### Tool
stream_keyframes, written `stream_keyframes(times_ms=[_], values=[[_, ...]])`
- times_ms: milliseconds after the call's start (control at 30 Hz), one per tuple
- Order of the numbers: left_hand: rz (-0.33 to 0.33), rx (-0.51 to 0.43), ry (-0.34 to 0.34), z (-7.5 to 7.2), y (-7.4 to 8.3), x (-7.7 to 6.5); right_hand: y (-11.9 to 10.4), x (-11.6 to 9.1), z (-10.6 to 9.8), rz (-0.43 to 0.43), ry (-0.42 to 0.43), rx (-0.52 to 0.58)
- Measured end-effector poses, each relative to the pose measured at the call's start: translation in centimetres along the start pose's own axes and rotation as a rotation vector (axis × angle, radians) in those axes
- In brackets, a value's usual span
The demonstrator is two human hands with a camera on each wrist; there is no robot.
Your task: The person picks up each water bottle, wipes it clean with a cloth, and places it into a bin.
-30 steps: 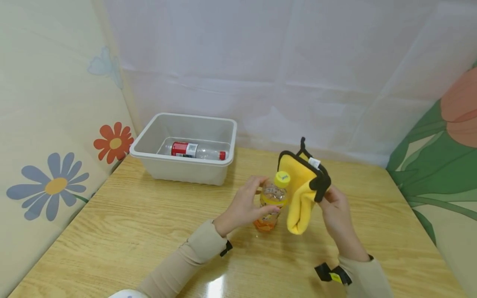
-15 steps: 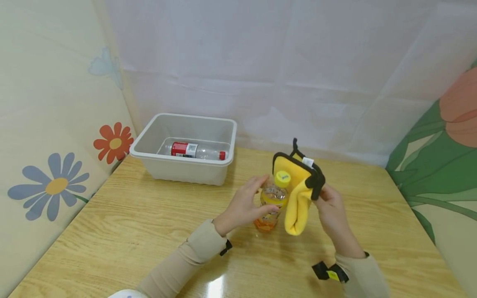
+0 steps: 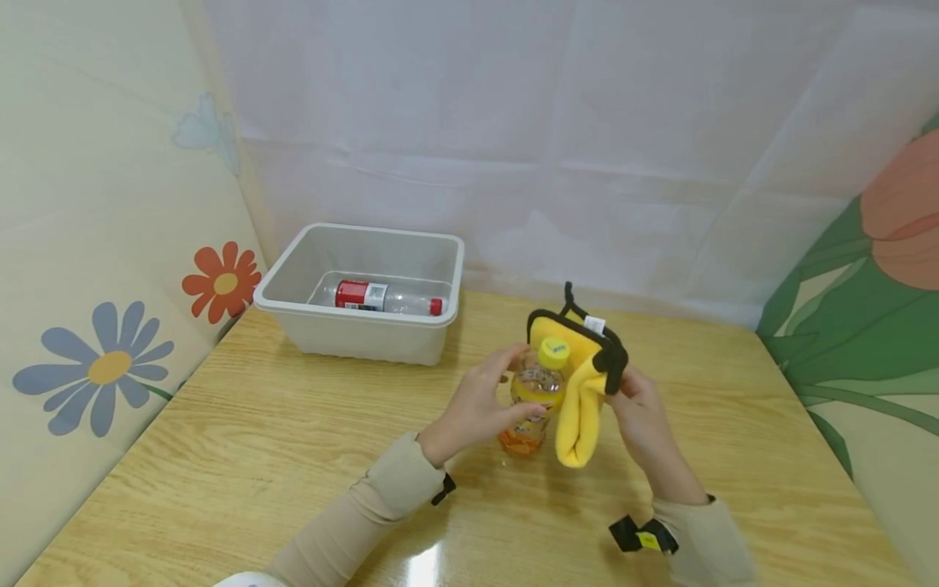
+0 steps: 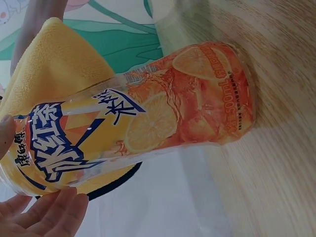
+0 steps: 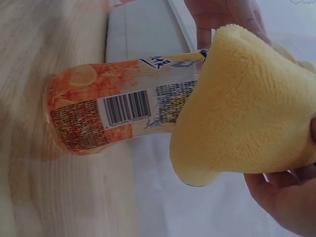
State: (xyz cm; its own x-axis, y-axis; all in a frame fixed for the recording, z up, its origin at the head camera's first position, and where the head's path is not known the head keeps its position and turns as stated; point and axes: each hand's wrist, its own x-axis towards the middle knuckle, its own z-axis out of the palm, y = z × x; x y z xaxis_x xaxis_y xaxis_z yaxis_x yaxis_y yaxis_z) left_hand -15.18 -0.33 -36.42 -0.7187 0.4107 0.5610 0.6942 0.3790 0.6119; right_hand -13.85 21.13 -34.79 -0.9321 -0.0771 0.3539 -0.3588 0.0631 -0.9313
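Note:
A clear drink bottle [image 3: 539, 381] with a yellow cap stands upright on the table, its label showing orange slices in the left wrist view. My left hand [image 3: 477, 408] grips the bottle's upper body, thumb on the near side and fingers on the far side. In my right hand [image 3: 645, 420] is a folded yellow cloth [image 3: 579, 420] with black edging, a black loop and a white tag. The cloth hangs beside the bottle's right side and overlaps it in the right wrist view. Part of my right fingers is hidden behind the cloth.
A pale grey plastic bin [image 3: 367, 338] stands at the back left of the wooden table [image 3: 293, 456]. Inside it lies an empty bottle [image 3: 407, 303] with a red label and red cap. A white sheet [image 3: 513, 163] hangs behind the table.
My right hand has moved left with the cloth, bringing it closer to the bottle and slightly lower. The left hand and the bottle have stayed in place.

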Motion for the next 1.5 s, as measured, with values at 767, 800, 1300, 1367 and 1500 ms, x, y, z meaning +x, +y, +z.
stream_keyframes(times_ms=[767, 800, 1300, 1367, 1500], values=[[0.03, -0.145, -0.008, -0.1, -0.4, -0.3, 3.8, -1.3, 0.8, 0.193, -0.067, 0.211], [0.029, -0.151, -0.012, -0.1, -0.5, -0.3, 3.9, -1.4, 0.9, 0.207, -0.067, 0.201], [-0.006, -0.141, -0.054, -0.2, -0.8, -0.5, 4.9, -2.0, 1.4, 0.369, -0.055, 0.101], [-0.018, -0.135, -0.049, -0.1, -0.6, -0.4, 4.8, -2.0, 1.5, 0.372, -0.049, 0.092], [-0.027, -0.1, -0.012, 0.2, -0.3, -0.2, 4.6, -2.1, 1.6, 0.359, -0.023, 0.072]])
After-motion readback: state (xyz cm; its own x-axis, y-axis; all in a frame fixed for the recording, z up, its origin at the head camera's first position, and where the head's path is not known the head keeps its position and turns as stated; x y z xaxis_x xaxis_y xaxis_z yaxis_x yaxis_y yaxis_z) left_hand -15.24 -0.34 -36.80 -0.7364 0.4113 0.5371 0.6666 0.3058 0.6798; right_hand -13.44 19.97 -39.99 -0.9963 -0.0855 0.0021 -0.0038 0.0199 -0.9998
